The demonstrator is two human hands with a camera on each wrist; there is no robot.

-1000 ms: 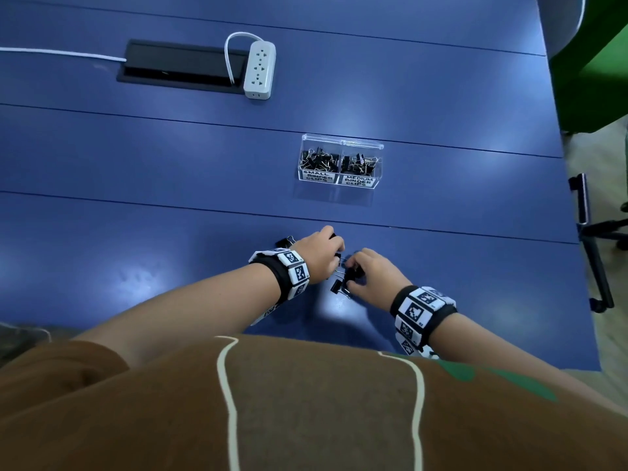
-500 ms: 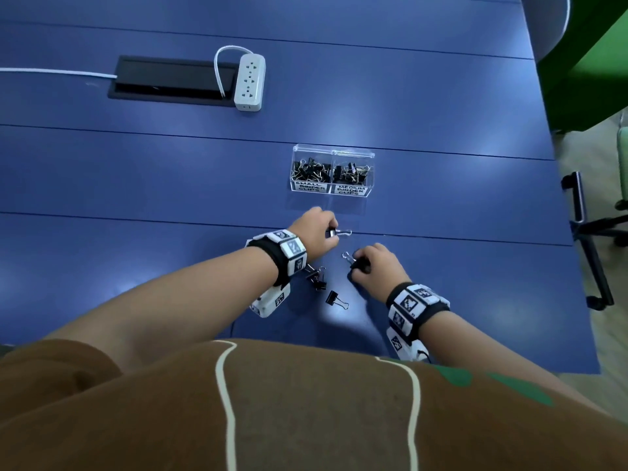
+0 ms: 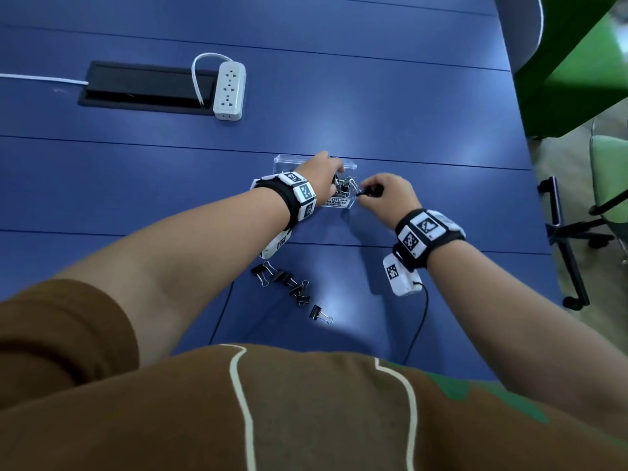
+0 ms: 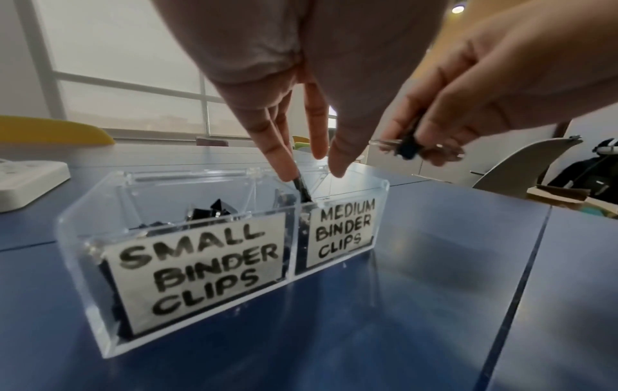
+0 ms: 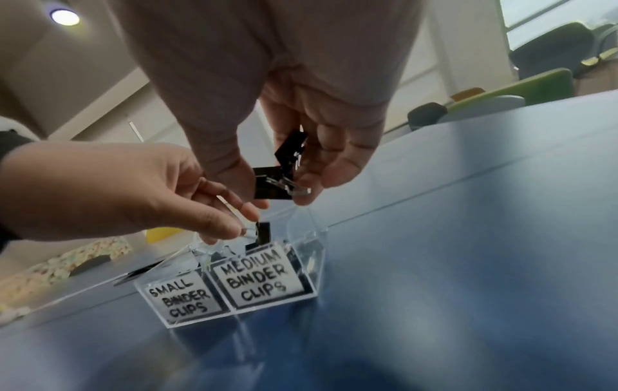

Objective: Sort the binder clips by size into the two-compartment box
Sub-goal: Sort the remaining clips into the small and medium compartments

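Blue table, large window, green chair, ceiling light.

On my head view I see a blue tabletop filling most of the frame. At the upper left lies a white power strip, its looped white cable running into a black recessed cable tray just beside it. At the upper right stands a green panel, and down the right edge the black base of an office chair on a pale floor.
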